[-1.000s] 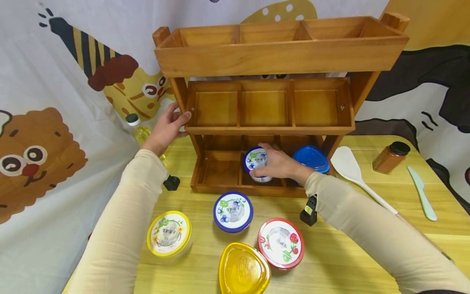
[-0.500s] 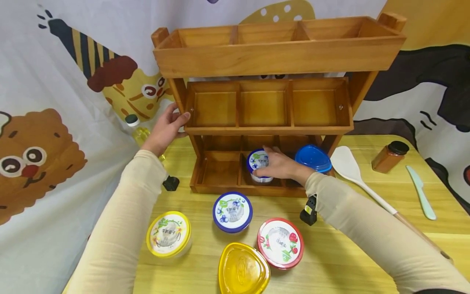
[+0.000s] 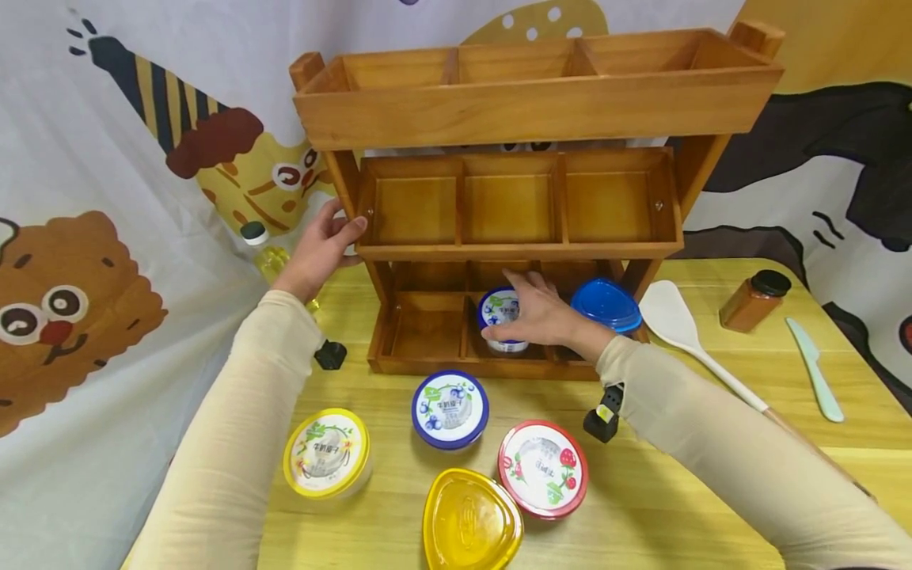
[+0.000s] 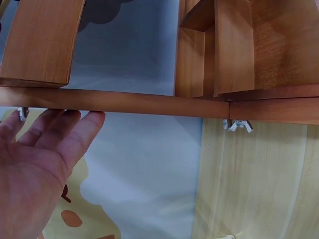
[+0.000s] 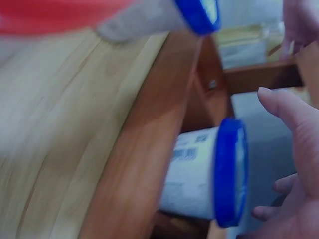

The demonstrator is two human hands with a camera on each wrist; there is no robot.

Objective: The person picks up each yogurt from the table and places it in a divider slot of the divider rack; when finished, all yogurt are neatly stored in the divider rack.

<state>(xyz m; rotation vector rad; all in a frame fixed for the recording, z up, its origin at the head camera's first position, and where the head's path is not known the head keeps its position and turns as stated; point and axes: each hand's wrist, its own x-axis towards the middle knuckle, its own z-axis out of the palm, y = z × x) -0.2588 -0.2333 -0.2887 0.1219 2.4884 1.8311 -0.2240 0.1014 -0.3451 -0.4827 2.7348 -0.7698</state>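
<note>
Blueberry-lidded tub (image 3: 501, 305) sits in the middle front compartment of the wooden rack's (image 3: 527, 115) bottom tier, a blue triangular-lidded container (image 3: 606, 305) in the compartment to its right. Right hand (image 3: 547, 315) beside the tub, fingers spread and clear of the lid. Left hand (image 3: 321, 245) at the rack's side post, fingers fairly straight, tips touching wood. Probably a placing step; best to draw the right hand away without brushing the lid or the neighbouring container, left hand steadying the frame. Tub's base hidden behind the front board, so seating uncertain. Right-wrist view blurred; yellow triangular container (image 3: 472, 521) on the surface (image 3: 388, 491) cut off below.
</note>
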